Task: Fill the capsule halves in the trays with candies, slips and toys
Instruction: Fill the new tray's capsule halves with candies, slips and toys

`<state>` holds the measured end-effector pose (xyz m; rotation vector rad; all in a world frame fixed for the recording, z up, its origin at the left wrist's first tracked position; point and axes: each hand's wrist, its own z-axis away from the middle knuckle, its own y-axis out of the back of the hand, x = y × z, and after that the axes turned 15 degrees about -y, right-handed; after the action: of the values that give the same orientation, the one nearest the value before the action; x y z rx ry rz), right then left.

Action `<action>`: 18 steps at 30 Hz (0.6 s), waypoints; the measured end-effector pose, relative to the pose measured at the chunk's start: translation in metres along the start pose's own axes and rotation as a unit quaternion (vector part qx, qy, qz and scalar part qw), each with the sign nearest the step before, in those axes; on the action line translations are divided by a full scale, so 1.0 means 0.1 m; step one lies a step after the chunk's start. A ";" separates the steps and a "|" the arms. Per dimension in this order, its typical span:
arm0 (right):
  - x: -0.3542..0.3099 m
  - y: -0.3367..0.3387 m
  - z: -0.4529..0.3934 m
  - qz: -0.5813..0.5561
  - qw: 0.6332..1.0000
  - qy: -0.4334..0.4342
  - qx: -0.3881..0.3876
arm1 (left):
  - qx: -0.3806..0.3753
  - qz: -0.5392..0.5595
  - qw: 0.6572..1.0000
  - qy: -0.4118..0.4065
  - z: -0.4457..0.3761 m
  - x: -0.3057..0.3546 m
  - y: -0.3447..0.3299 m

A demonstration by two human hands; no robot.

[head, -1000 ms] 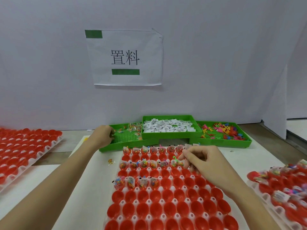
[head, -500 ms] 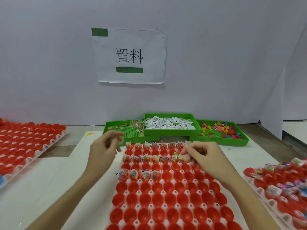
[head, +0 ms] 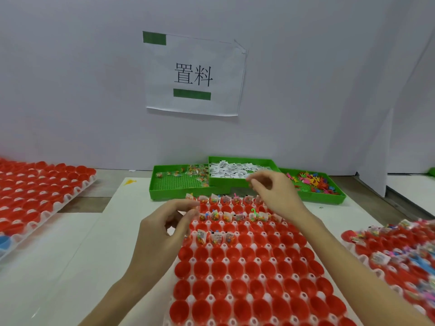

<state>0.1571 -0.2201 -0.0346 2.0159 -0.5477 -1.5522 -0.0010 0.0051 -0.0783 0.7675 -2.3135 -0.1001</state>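
Observation:
A white tray of red capsule halves lies in front of me. Its two far rows and three halves of the third row hold candy packets, some with slips. My left hand hovers over the tray's far left corner, pinching a small candy packet at its fingertips. My right hand is raised at the front wall of the green slips tray, fingers curled, nothing visible between them. The green candy tray sits to the left, the green toy tray to the right.
A tray of empty red halves lies at the far left, with a blue piece by its near end. Another tray with filled halves lies at the right. A paper sign hangs on the white wall.
My left hand left the candy tray and came back over the capsule tray with a packet. My right hand rose from the capsule rows toward the slips tray.

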 end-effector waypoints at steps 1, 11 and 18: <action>-0.04 -0.03 -0.13 0.026 1.000 0.008 0.008 | 0.000 0.007 1.000 -0.005 0.01 0.02 -0.01; 0.07 -0.20 -1.16 0.275 0.953 -0.110 -0.054 | -0.038 -0.014 0.999 -0.017 0.10 0.01 -0.06; 0.08 -0.20 -1.35 0.319 0.933 -0.163 -0.034 | -0.036 -0.018 0.999 -0.032 0.07 0.01 -0.07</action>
<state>0.2890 -0.1873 -0.0263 1.3244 -1.1286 -1.4515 -0.0027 -0.0024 -0.0850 0.7803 -2.3425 -0.2259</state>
